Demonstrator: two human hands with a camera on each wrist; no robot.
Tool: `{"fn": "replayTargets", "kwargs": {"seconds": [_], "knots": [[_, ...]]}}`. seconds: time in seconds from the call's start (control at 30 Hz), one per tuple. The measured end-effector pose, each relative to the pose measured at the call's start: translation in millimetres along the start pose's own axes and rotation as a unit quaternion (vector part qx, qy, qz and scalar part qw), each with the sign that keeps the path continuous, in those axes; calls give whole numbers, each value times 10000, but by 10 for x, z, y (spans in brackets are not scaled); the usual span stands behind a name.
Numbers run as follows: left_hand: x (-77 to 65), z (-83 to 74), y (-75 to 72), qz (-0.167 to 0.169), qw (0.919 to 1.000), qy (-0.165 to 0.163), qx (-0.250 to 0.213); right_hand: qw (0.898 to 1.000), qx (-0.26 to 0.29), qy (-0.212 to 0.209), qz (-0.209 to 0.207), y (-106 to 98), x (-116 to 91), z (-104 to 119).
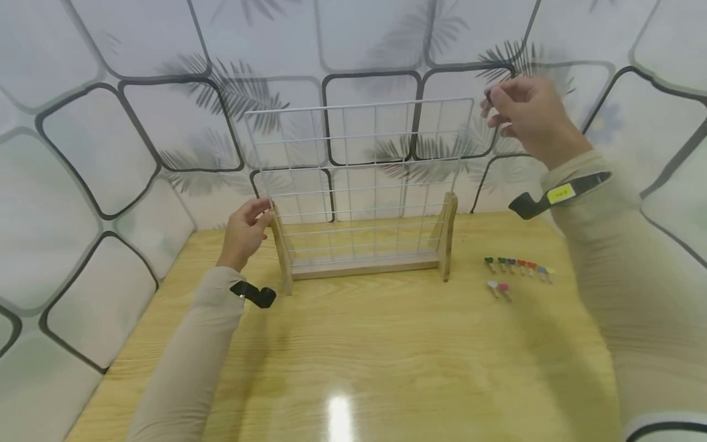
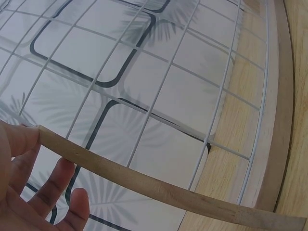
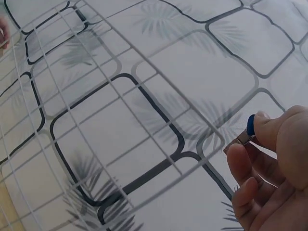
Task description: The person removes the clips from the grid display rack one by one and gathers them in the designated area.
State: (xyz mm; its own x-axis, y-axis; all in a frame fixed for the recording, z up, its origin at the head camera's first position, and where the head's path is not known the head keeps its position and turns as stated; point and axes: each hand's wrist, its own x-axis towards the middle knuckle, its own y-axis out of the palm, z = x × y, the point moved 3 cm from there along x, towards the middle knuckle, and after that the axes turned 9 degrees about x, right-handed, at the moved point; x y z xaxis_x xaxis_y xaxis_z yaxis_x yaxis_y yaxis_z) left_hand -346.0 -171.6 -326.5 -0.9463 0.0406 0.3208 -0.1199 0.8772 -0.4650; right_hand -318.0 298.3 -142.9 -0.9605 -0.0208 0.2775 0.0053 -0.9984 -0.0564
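Note:
A white wire grid rack (image 1: 359, 162) stands upright in a wooden base on the table. My left hand (image 1: 247, 232) grips the upper end of the rack's left wooden post (image 2: 159, 190) between thumb and fingers. Up by the grid's top right corner, my right hand (image 1: 525, 113) pinches a small wooden clothespin with a dark blue head (image 3: 250, 125). In the right wrist view the pin's wooden tip overlaps the grid's corner.
Several small clothespins with coloured heads (image 1: 521, 265) lie in a row on the table (image 1: 386, 356), right of the rack. Two more, one with a white head (image 1: 493, 285) and one with a pink head (image 1: 503, 287), lie in front of them. A patterned wall covering (image 1: 370, 37) stands close behind.

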Motion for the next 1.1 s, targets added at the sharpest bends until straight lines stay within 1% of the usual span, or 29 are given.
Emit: {"fn": "replayTargets", "kwargs": {"seconds": [0.03, 0.17, 0.27, 0.33, 0.4, 0.5, 0.63, 0.73, 0.87, 1.0, 1.1], "knots": [[-4, -4, -4, -1, 10000, 0, 2, 9999, -122, 31, -4, -50, -30, -47], [-15, -40, -7, -13, 10000, 5, -34, 9993, -316, 197, -101, -278, -169, -300], [-14, -56, -13, 16, 10000, 10, -12, 9989, -330, 298, -151, -423, -311, -534], [-11, -57, -23, 72, 10000, -4, 48, 9981, -500, 319, -145, -494, -420, -706], [-4, -48, -37, 149, 9998, -47, 138, 9958, -819, 397, -124, -573, -527, -886], [0, -48, -58, 252, 9993, -84, 256, 9889, -1390, 524, -98, -698, -668, -1157], [14, -50, -77, 282, 9989, -42, 362, 9841, -1591, 792, -39, -866, -818, -1502], [23, -64, -78, 270, 9986, 35, 444, 9799, -1745, 957, 129, -970, -929, -1741], [33, -83, -83, 339, 9976, 66, 598, 9683, -2137, 1198, 481, -1091, -1067, -2037], [47, -91, -99, 422, 9960, 24, 785, 9590, -2260, 1528, 771, -1188, -1180, -2314], [50, -104, -116, 397, 9957, -16, 841, 9491, -2457, 1704, 993, -1210, -1248, -2488]]}}
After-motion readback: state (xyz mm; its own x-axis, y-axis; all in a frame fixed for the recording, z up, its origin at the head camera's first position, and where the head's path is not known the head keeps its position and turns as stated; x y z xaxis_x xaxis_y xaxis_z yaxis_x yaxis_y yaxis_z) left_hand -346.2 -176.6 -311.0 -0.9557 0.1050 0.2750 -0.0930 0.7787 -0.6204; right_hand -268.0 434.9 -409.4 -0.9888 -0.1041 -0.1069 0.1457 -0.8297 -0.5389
